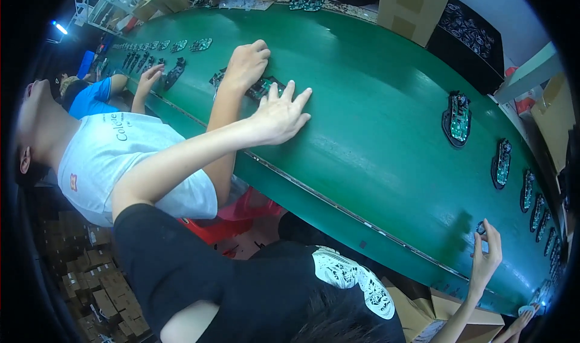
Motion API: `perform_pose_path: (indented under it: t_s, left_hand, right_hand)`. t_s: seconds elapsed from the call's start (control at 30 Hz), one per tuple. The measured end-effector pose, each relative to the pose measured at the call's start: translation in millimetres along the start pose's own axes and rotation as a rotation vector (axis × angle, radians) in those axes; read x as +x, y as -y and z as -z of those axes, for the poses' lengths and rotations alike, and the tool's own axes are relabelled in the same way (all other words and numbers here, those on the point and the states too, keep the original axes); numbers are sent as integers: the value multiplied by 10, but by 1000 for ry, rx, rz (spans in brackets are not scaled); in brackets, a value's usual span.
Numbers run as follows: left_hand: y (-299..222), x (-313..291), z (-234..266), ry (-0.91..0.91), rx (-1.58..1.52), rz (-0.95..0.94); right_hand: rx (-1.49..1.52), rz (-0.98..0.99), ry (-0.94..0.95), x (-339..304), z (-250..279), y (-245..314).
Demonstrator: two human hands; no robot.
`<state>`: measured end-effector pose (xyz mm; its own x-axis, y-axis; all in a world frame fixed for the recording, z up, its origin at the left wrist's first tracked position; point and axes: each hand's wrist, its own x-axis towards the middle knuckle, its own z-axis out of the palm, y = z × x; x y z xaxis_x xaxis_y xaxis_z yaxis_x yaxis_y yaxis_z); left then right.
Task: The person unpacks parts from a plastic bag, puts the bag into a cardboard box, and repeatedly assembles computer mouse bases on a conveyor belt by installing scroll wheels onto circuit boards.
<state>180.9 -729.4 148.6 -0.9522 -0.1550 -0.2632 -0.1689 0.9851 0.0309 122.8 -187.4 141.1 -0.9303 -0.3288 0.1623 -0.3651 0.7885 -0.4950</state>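
My left hand (281, 116) reaches out over the green belt with its fingers spread. Its fingertips are beside a green circuit board in a dark housing (261, 89); whether they touch it I cannot tell. A co-worker's hand (248, 65) is bent over the same spot and partly covers the boards there. At the lower right, my right hand (488, 255) is raised above the belt's near edge. Between thumb and fingers it pinches a small round dark part (480, 227), too small to make out closely.
On the right side of the belt (374, 143) lie black housings with green boards (459, 122), several in a curving row. A black bin of small dark parts (468, 29) and a cardboard box (411, 7) stand behind. A co-worker in a light shirt (133, 149) sits close on my left.
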Motion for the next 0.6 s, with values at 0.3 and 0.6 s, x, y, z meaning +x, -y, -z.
perform_pose_path:
  t_s: [0.3, 0.6]
  left_hand:
    - [-1363, 120, -178, -55, -32, -565]
    - [-2526, 108, -279, -264, -224, -1131]
  right_hand:
    - [41, -107, -16, -61, 8, 94]
    - [71, -168, -94, 77, -92, 271]
